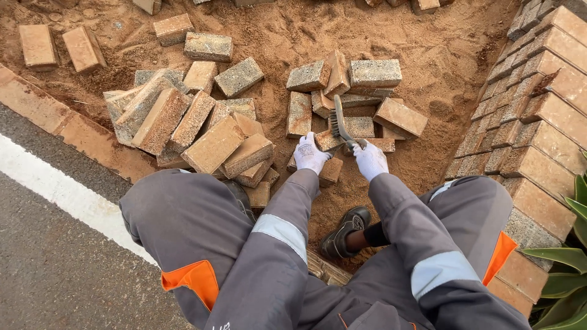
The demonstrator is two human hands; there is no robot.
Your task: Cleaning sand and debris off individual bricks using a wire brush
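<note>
Sitting low with grey-trousered knees spread wide, the person looks down past orange-trimmed sleeves with pale reflective bands and a black shoe planted in the sand. Just beyond the knees, the left hand, in a white glove, is closed over the near edge of a paving brick and holds it tilted up off the ground. The right hand, also white-gloved, is wrapped tight around the handle of a wire brush, whose bristled head lies against the top face of that same brick. The held brick sits in front of a loose heap of bricks, some grey and gritty, some tan and cleaner. To the left lies a second, larger pile of bricks, stacked leaning over one another on the sandy bed. A laid brick paving runs up the right side, with green pointed leaves at its near edge. On the left, a brick kerb borders grey asphalt with a white painted line. Farther off, a few single bricks lie scattered on the sand.
</note>
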